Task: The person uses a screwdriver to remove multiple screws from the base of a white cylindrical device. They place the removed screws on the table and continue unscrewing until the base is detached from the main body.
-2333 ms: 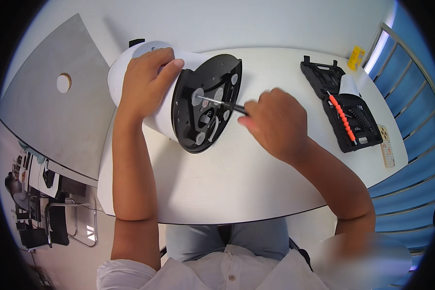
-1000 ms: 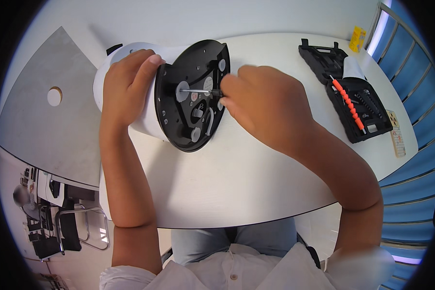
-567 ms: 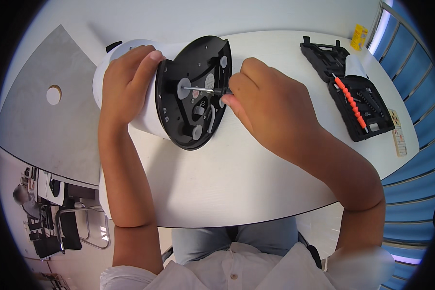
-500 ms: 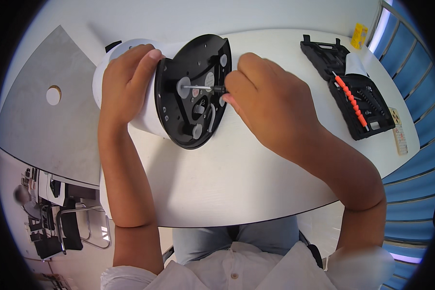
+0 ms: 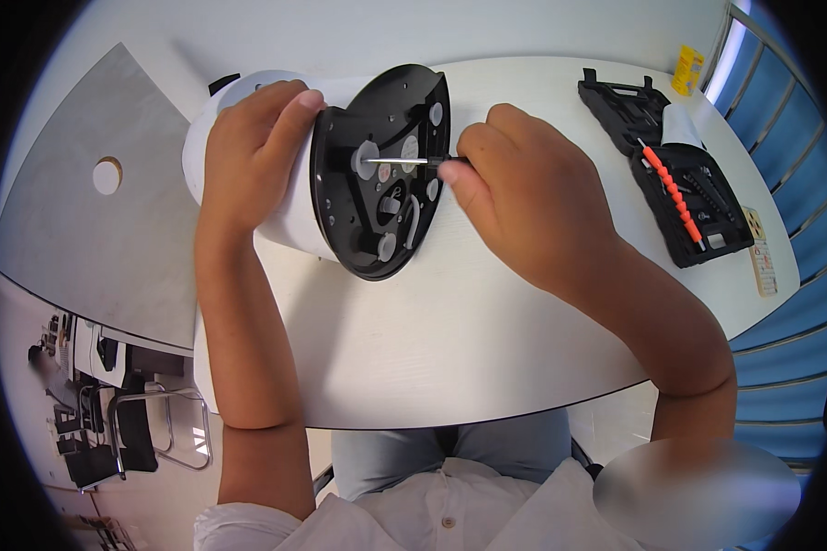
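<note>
A white rounded appliance (image 5: 289, 223) lies on its side on the white table, its black base plate (image 5: 340, 188) turned toward the right. My left hand (image 5: 255, 151) grips the body near the base's upper left edge, with its thumb on top. In my closed right hand (image 5: 528, 174) is a screwdriver (image 5: 400, 161), its handle mostly hidden by the fingers. The metal shaft runs level to the left, its tip at a pale round foot (image 5: 365, 159) on the base. Whether the tip sits in a screw there cannot be made out.
At the right lies an opened black tool case (image 5: 685, 207) with an orange flexible shaft (image 5: 673, 193) across it. Beyond are a small yellow box (image 5: 687, 71) and a pale remote-like strip (image 5: 760, 253). Metal railings (image 5: 781, 174) border the right side. A grey tabletop (image 5: 92, 239) stands left.
My right hand has turned about the screwdriver, showing more of its thumb. The appliance and my left hand sit slightly farther right in view; the screwdriver's tip stays at the same foot.
</note>
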`<state>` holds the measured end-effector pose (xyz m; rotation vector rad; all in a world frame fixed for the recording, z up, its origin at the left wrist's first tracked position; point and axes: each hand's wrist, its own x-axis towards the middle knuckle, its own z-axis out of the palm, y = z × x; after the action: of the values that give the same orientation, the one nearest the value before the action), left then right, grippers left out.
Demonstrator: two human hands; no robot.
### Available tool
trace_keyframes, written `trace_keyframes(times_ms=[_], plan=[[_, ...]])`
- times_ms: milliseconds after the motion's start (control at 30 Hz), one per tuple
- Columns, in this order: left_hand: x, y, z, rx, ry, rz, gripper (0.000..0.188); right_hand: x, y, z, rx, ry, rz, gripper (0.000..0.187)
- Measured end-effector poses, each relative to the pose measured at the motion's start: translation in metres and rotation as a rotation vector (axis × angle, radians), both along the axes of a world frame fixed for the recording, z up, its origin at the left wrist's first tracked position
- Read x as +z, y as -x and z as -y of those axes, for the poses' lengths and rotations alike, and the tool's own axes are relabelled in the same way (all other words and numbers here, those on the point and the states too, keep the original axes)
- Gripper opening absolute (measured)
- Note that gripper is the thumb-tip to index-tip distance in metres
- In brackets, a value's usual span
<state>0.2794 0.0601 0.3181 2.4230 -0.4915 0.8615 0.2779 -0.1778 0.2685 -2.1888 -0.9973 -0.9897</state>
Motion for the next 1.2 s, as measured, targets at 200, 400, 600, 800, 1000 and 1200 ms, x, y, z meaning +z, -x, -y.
trace_keyframes(times_ms=[200,400,600,800,1000,1200], plan=[[0.001,0.001,0.001,0.013,-0.017,0.02,0.039,0.005,0.0,0.002,0.042,0.024,0.146,0.025],[0.001,-0.002,0.001,0.004,-0.019,0.019,0.04,-0.004,-0.004,-0.001,0.036,0.016,0.139,0.031],[0.0,-0.001,0.001,0.001,-0.006,0.009,0.041,-0.007,-0.008,-0.001,0.066,-0.001,0.105,0.029],[0.0,-0.001,0.002,-0.019,0.014,0.022,0.04,-0.008,-0.01,-0.001,0.066,-0.016,0.117,0.022],[0.001,0.0,0.002,0.0,-0.006,0.017,0.04,-0.008,-0.014,-0.002,0.045,0.009,0.257,0.02],[0.0,0.0,0.001,-0.003,-0.015,0.032,0.04,-0.019,-0.018,-0.004,0.01,0.046,0.251,0.024]])
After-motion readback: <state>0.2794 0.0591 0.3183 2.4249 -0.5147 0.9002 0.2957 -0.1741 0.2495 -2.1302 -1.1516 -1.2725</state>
